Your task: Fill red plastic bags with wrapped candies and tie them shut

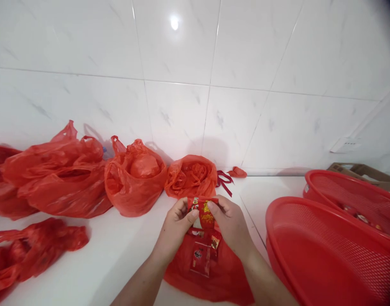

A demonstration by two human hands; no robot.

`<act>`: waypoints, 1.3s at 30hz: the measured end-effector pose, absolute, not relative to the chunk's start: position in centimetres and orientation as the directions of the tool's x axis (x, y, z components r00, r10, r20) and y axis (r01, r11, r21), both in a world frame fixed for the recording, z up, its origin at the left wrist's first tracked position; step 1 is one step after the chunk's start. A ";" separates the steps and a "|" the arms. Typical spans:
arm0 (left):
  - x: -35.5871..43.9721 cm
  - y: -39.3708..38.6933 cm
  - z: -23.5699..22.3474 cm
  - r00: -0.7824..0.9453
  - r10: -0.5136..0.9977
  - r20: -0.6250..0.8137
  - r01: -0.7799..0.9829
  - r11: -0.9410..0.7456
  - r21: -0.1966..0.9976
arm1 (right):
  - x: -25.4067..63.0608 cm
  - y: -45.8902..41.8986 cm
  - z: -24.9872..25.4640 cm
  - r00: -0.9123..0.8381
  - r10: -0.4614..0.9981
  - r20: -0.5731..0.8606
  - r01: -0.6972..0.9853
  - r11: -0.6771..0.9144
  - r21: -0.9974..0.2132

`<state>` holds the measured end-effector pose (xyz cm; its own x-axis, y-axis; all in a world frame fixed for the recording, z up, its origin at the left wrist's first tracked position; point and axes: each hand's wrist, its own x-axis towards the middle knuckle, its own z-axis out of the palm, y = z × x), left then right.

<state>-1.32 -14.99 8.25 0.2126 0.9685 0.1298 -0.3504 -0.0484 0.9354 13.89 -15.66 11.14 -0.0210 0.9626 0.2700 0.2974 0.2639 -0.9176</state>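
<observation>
Both my hands pinch a small red packet [205, 216] with gold lettering, thumbs on its face and fingers behind its top edge. My left hand [177, 223] grips its left side and my right hand [230, 225] its right side. What is behind the packet is hidden. Just below it, a red plastic bag [220, 282] lies spread on the white table. On that bag are a clear-edged red sachet [200, 259] with a dark character and a red-and-gold packet [215, 242] partly under my right hand.
Several filled red plastic bags [135, 182] line the wall at left; a crumpled red bag [51, 244] lies nearer. A dark red ribbon [225, 182] lies behind my hands. Red plastic baskets [316, 250] and a cardboard box [363, 172] stand at right.
</observation>
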 end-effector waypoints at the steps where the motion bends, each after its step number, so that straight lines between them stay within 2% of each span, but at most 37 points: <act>1: -1.5 -14.9 7.6 0.246 0.962 0.116 -0.363 -0.019 0.932 | 13.9 -15.4 10.7 -0.014 0.965 0.262 0.295 0.254 -0.921; 3: -1.8 -14.8 6.4 0.256 0.962 0.093 -0.381 0.012 0.925 | 13.9 -14.9 9.9 -0.022 0.969 0.247 0.293 0.243 -0.925; 6: -2.0 -14.7 5.6 0.161 0.982 0.101 -0.385 -0.032 0.923 | 13.6 -14.5 9.7 -0.059 0.968 0.244 0.290 0.251 -0.923; 12: -2.1 -14.4 8.3 0.073 0.983 0.170 -0.340 -0.135 0.930 | 12.8 -14.5 11.9 -0.049 0.950 0.309 0.184 0.313 -0.932; 17: -1.8 -14.4 10.4 0.091 0.969 0.231 -0.231 -0.206 0.951 | 12.9 -14.1 12.8 0.020 0.921 0.390 0.279 0.369 -0.886; 20: -1.6 -14.3 10.6 0.073 0.968 0.240 -0.185 -0.223 0.957 | 13.2 -13.8 12.9 0.017 0.923 0.384 0.288 0.363 -0.886; 29: -1.4 -14.1 10.8 -0.024 0.974 0.227 -0.316 -0.223 0.922 | 14.3 -13.8 14.4 -0.112 0.959 0.259 0.140 0.273 -0.952; 34: -1.2 -14.2 11.0 -0.023 0.974 0.225 -0.326 -0.220 0.920 | 14.2 -13.6 13.7 -0.154 0.958 0.241 0.171 0.266 -0.949; 39: -1.4 -14.2 10.2 0.111 0.977 0.182 -0.368 -0.130 0.921 | 13.7 -13.3 11.9 -0.061 0.963 0.262 0.090 0.267 -0.959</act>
